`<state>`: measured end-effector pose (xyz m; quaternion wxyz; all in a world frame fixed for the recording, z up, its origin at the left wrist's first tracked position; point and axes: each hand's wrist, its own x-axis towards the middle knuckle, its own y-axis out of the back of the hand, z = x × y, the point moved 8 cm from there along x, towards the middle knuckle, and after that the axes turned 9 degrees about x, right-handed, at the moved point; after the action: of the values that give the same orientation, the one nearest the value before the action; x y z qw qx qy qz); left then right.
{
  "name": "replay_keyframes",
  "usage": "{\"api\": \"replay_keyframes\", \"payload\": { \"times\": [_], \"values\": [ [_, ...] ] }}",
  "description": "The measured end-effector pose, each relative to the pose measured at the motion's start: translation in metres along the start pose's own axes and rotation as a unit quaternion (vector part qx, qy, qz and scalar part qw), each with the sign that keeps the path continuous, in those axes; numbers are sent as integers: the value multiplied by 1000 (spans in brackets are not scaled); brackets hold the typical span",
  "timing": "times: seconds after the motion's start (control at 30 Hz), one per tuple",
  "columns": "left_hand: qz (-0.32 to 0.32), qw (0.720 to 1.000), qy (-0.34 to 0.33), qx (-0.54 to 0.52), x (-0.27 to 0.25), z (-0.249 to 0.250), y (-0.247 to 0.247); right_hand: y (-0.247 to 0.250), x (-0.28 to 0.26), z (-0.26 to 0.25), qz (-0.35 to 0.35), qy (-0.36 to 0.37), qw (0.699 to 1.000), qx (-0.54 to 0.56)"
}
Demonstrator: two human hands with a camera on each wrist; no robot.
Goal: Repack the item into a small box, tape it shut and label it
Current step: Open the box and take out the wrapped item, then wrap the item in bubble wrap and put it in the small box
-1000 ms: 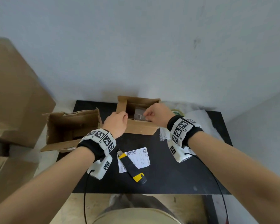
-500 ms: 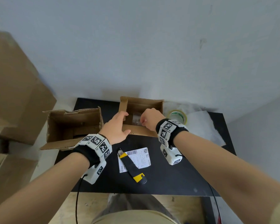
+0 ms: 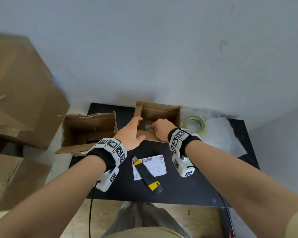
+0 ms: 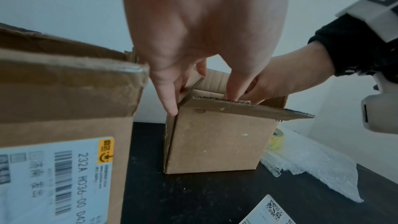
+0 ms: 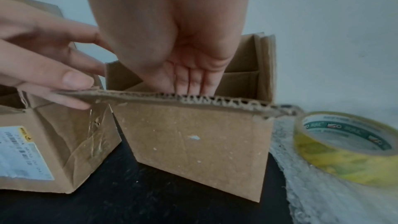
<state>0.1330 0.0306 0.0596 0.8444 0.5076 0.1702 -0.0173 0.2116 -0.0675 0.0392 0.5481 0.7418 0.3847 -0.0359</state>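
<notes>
The small open cardboard box [image 3: 159, 114] stands at the back middle of the black table [image 3: 187, 189]. My left hand [image 3: 132, 133] lies with straight fingers against the box's left flap and front corner; in the left wrist view its little finger [image 4: 170, 103] is outside the small box [image 4: 215, 142] and its thumb is behind the front flap. My right hand [image 3: 159, 127] reaches down into the box, its fingers curled on a small clear-wrapped item [image 3: 148, 127]. In the right wrist view the front flap [image 5: 193, 100] hides its fingertips [image 5: 189, 81].
A larger open box [image 3: 88, 133] stands left of the small one. A yellow tape roll [image 3: 194, 124] lies on bubble wrap [image 3: 220, 134] to the right. A shipping label [image 3: 150, 166] and a black-yellow box cutter [image 3: 147, 174] lie in front. Big cartons [image 3: 15, 100] stand far left.
My left hand has let go of the small box's left edge and straightened its fingers against it. My right hand has sunk lower into the box.
</notes>
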Motion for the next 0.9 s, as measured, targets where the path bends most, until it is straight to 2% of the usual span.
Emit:
{"api": "replay_keyframes", "payload": {
  "times": [0.17, 0.4, 0.5, 0.6, 0.7, 0.8, 0.9],
  "values": [
    [0, 1000, -10, 12, -1, 2, 4, 12, -14, 3, 29, 3, 999, 18],
    [-50, 995, -59, 66, -3, 8, 6, 32, -47, 0, 106, 21, 993, 41],
    [-23, 990, -73, 118, -3, 15, 17, 37, -59, 1, 123, 21, 991, 53],
    [44, 979, -119, 157, -2, 36, 34, 47, -73, 4, 155, 13, 986, 64],
    [80, 968, -175, 161, -2, 67, 40, 59, -91, 20, 178, -15, 982, 68],
    [84, 954, -243, 155, -4, 106, 31, 69, -110, 48, 194, -51, 977, 65],
    [61, 938, -297, 166, -6, 145, 10, 76, -129, 83, 204, -84, 973, 64]
  ]
}}
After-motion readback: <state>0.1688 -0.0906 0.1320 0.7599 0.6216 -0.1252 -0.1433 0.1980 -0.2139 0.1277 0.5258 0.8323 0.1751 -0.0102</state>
